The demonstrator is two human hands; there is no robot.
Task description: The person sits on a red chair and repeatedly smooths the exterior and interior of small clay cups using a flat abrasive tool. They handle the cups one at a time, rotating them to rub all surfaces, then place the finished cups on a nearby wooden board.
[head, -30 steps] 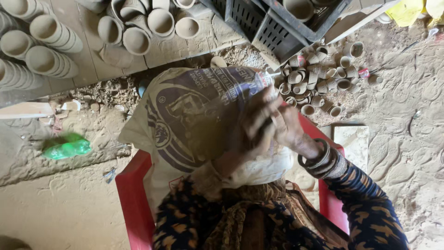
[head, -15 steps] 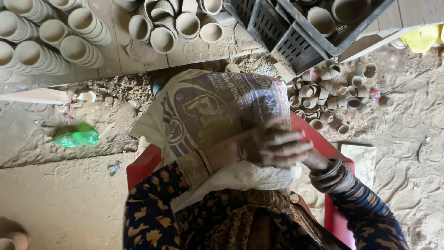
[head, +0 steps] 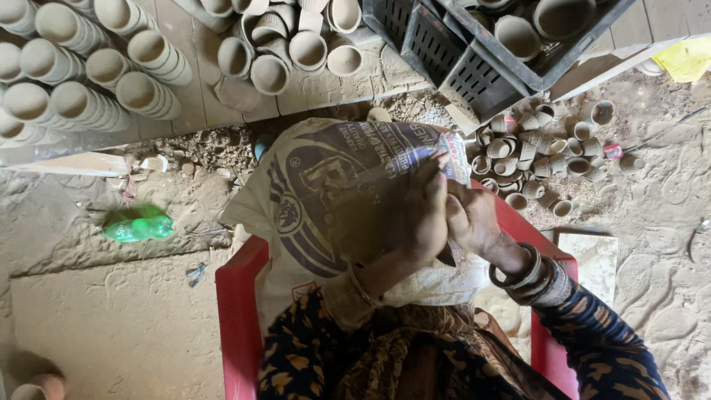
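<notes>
Printed sack (head: 326,192) under both hands, red chair (head: 238,318), dusty floor (head: 111,326), perhaps clay-smeared

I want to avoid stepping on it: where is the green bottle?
In the head view, the green bottle lies on the dirt floor, left of the printed sack.

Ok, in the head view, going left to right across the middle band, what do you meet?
Crumpled green plastic wrapper on the dirt floor → printed white woven sack over a red plastic chair → left hand → right hand → heap of small loose clay cups.
</notes>
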